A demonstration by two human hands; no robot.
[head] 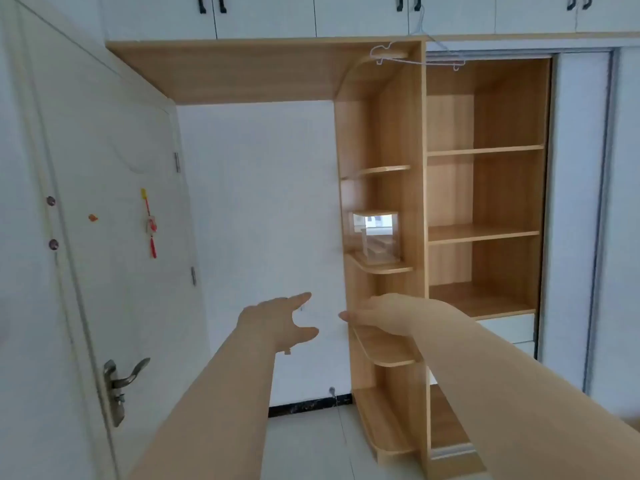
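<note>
Both my arms stretch forward at mid height. My left hand (280, 320) is open with its fingers spread, in front of the white wall, and holds nothing. My right hand (381, 315) is open too, fingers straight and pointing left, in front of the rounded corner shelves (384, 355) of a wooden wardrobe. Whether it touches a shelf edge I cannot tell. A clear box (377, 239) with small things inside stands on a corner shelf above my right hand.
A white door (114, 237) with a metal handle (126, 377) and a red tassel stands at the left. The wardrobe's open compartment (485, 233) with bare shelves is at the right, beside a white sliding door (578, 220). A white hanger (419, 58) hangs at the top. Tiled floor lies below.
</note>
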